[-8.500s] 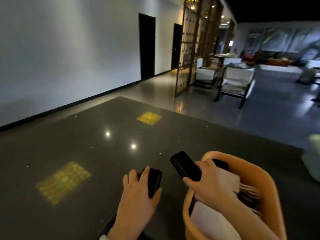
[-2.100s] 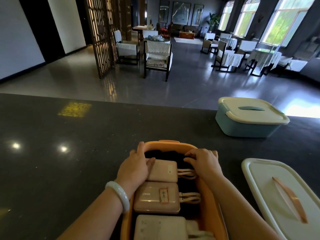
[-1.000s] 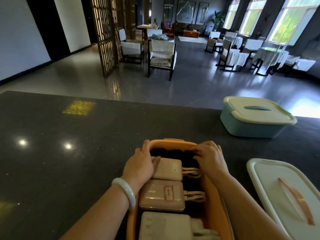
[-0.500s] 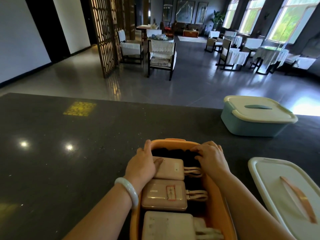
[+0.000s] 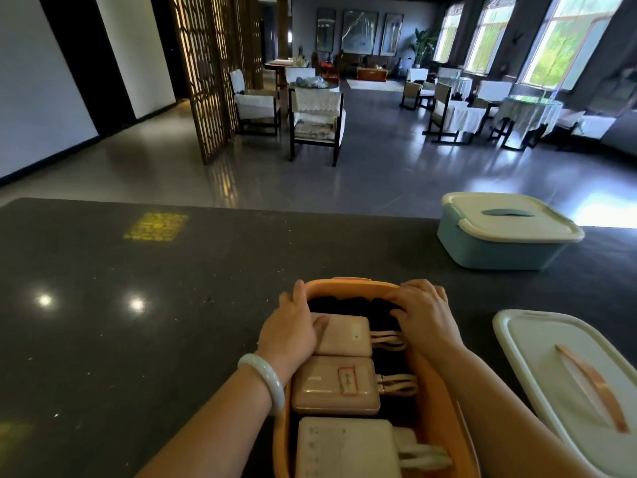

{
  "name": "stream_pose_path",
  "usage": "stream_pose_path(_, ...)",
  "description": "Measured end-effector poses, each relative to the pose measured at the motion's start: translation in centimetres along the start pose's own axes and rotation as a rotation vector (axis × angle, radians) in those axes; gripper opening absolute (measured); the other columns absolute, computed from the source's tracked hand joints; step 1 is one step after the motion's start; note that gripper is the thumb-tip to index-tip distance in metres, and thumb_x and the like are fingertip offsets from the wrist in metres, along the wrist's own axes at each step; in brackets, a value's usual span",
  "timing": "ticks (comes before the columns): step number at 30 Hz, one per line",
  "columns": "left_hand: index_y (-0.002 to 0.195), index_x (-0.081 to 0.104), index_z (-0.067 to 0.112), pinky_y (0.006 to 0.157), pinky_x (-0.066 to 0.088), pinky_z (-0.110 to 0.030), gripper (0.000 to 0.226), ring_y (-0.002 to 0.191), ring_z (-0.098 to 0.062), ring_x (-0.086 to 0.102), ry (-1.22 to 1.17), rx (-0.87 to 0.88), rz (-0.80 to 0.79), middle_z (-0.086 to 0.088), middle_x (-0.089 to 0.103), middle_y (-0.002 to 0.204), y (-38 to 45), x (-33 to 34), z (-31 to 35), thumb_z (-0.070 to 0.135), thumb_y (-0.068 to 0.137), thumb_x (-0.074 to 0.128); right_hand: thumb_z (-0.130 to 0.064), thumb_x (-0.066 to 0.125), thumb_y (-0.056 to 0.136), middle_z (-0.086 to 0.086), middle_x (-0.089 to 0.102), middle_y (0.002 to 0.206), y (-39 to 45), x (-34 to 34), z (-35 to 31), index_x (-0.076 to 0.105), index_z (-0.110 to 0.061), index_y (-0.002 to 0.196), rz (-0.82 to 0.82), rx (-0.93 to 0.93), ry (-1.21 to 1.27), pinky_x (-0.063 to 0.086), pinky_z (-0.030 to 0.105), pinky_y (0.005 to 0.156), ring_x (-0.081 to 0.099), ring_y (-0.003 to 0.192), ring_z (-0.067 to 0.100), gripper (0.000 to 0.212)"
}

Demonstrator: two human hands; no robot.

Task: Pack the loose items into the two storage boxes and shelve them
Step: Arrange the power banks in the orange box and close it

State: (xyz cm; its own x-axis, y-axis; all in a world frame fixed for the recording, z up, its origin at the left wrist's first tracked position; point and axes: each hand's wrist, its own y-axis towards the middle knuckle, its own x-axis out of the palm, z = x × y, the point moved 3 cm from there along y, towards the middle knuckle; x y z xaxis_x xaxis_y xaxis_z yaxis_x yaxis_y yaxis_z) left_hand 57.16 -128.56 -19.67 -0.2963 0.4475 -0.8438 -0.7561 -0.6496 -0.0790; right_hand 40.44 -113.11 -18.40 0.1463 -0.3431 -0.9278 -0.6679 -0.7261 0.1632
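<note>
An open orange storage box [image 5: 435,401] stands on the dark table right in front of me. Inside lie two pale pink power banks [image 5: 348,334] [image 5: 334,384] with looped cables, a white charger [image 5: 344,446] nearest me, and black items [image 5: 351,305] at the far end. My left hand [image 5: 291,329] rests over the box's far left rim, its thumb on the farther pink power bank. My right hand [image 5: 425,312] presses its fingertips down on the black items at the far right corner.
A loose white lid with an orange handle [image 5: 551,357] lies on the table to the right of the box. A blue storage box [image 5: 496,251] with its lid on stands at the table's far right edge. Beyond are chairs and open floor.
The black items my hands held 8.5 s ago now lie in the orange box's far end. Over the last second both hands have stayed almost still on the box.
</note>
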Motion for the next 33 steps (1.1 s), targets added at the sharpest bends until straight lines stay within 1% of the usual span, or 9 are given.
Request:
stream_pose_path(5,0.149,0.008,0.032,0.088,0.052,-0.038,0.073,0.113,-0.023,0.051,-0.037,0.076,0.045,-0.007,0.034,0.137,-1.2,0.1,-0.4,0.048,0.093,0.053,-0.025,0.061,0.091,-0.021,0.052,0.12,-1.9,-0.7,-1.6,0.06,-0.034,0.12,-0.008,-0.026,0.056,0.031,0.036,0.109,0.04,0.123,0.006,0.03)
stream_pose_path(7,0.145,0.007,0.043,0.085,0.052,-0.035,0.073,0.108,-0.018,0.054,-0.159,0.09,0.013,-0.003,0.037,0.13,-2.3,0.3,-1.0,0.043,0.092,0.057,-0.028,0.063,0.089,-0.026,0.045,0.11,-3.3,-0.6,-2.5,0.059,-0.034,0.12,-0.097,-0.021,0.125,0.039,0.034,0.106,0.046,0.115,0.002,0.031)
stream_pose_path(8,0.143,0.005,0.048,0.081,0.051,-0.029,0.075,0.105,-0.014,0.054,-0.212,0.094,-0.003,0.0,0.038,0.128,-3.0,0.3,-1.2,0.041,0.092,0.059,-0.03,0.064,0.089,-0.027,0.045,0.109,-4.0,-0.5,-2.9,0.057,-0.036,0.119,-0.162,-0.013,0.163,0.044,0.03,0.101,0.05,0.11,0.0,0.032)
stream_pose_path(11,0.145,-0.009,0.049,0.066,0.039,-0.015,0.086,0.092,-0.001,0.047,-0.259,0.072,-0.045,0.003,0.034,0.13,-4.5,0.6,-1.8,0.04,0.092,0.058,-0.037,0.067,0.085,-0.024,0.049,0.116,-5.6,0.3,-3.5,0.052,-0.041,0.122,-0.34,-0.009,0.162,0.049,0.026,0.093,0.054,0.107,0.0,0.041)
stream_pose_path(15,0.146,-0.015,0.048,0.077,0.037,-0.016,0.095,0.1,0.0,0.043,-0.31,0.025,-0.075,0.001,0.032,0.142,-5.5,1.4,-2.3,0.035,0.091,0.061,-0.047,0.072,0.077,-0.021,0.036,0.133,-6.9,1.0,-4.0,0.037,-0.044,0.134,-0.455,-0.035,0.121,0.043,0.031,0.101,0.045,0.12,0.004,0.066)
stream_pose_path(19,0.146,-0.014,0.048,0.095,0.041,-0.03,0.101,0.123,-0.012,0.047,-0.352,0.0,-0.071,0.001,0.035,0.146,-5.5,1.3,-2.2,0.03,0.088,0.067,-0.054,0.074,0.071,-0.017,0.037,0.139,-8.0,1.7,-4.2,0.027,-0.04,0.139,-0.44,-0.002,0.163,0.042,0.031,0.104,0.045,0.119,0.004,0.084)
stream_pose_path(24,0.148,-0.01,0.045,0.095,0.044,-0.032,0.102,0.119,-0.012,0.05,-0.346,-0.008,-0.058,0.0,0.041,0.141,-5.2,1.4,-2.1,0.029,0.086,0.069,-0.054,0.074,0.07,-0.023,0.044,0.122,-8.5,1.8,-4.2,0.029,-0.04,0.135,-0.391,0.023,0.213,0.046,0.027,0.098,0.05,0.106,-0.002,0.08)
stream_pose_path(27,0.148,-0.01,0.047,0.092,0.046,-0.031,0.102,0.113,-0.01,0.051,-0.348,-0.005,-0.057,0.0,0.043,0.139,-5.3,1.4,-2.2,0.028,0.086,0.069,-0.053,0.075,0.07,-0.022,0.043,0.122,-8.5,1.7,-4.3,0.03,-0.04,0.134,-0.391,0.036,0.228,0.046,0.027,0.098,0.049,0.106,-0.002,0.08)
stream_pose_path(33,0.146,-0.012,0.048,0.095,0.044,-0.033,0.102,0.118,-0.012,0.05,-0.328,-0.027,-0.059,-0.001,0.041,0.14,-5.5,1.4,-2.2,0.028,0.087,0.068,-0.052,0.077,0.069,-0.021,0.042,0.12,-8.5,1.7,-4.3,0.027,-0.039,0.137,-0.41,0.075,0.241,0.046,0.031,0.099,0.049,0.108,0.002,0.085)
